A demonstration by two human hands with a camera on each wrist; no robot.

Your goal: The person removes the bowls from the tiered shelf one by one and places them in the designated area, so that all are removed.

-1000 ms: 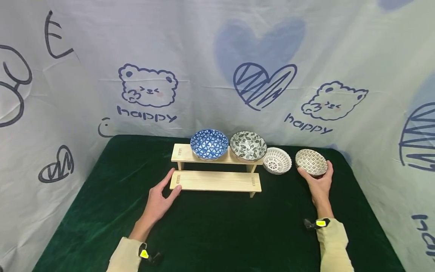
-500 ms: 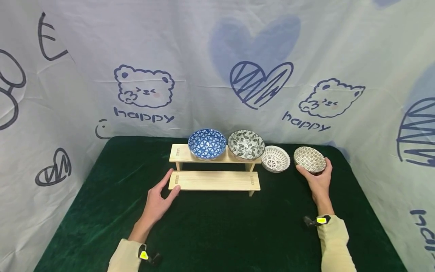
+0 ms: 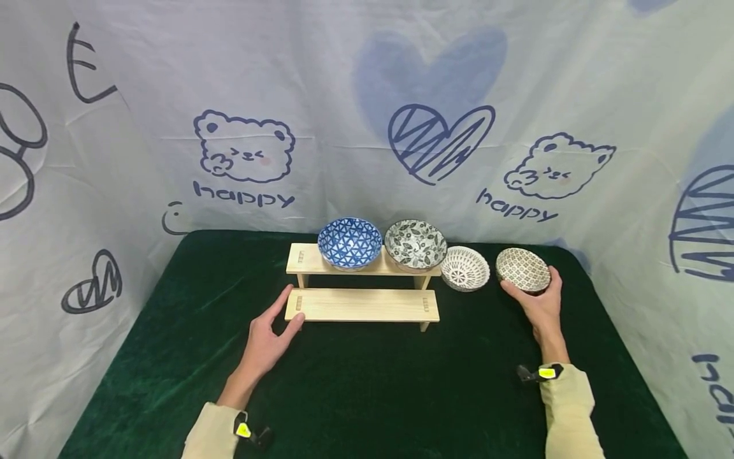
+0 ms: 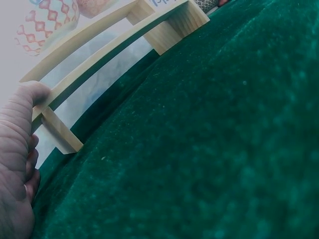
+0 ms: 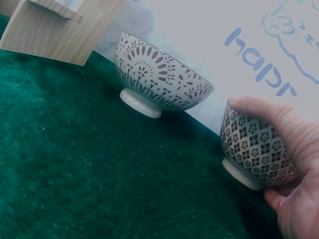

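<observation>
Four patterned bowls and a two-tier wooden stand [image 3: 338,306] occupy the far part of a green, cloth-covered surface [image 3: 367,395]. At right, the right hand [image 3: 541,312] grasps the brown lattice bowl [image 3: 523,270], thumb on its left side and fingers around its right; whether its foot touches the cloth cannot be told. At left, the left hand [image 3: 268,341] grips the left end of the stand's near, lower tier, thumb above and fingers curled beneath. The far, upper tier bears the blue bowl [image 3: 350,243] and, just to its right, the leaf-patterned bowl [image 3: 416,245]. Between stand and lattice bowl, the white bowl [image 3: 466,268] stands upright on the surface. Beyond hangs a printed white backdrop [image 3: 344,95].
</observation>
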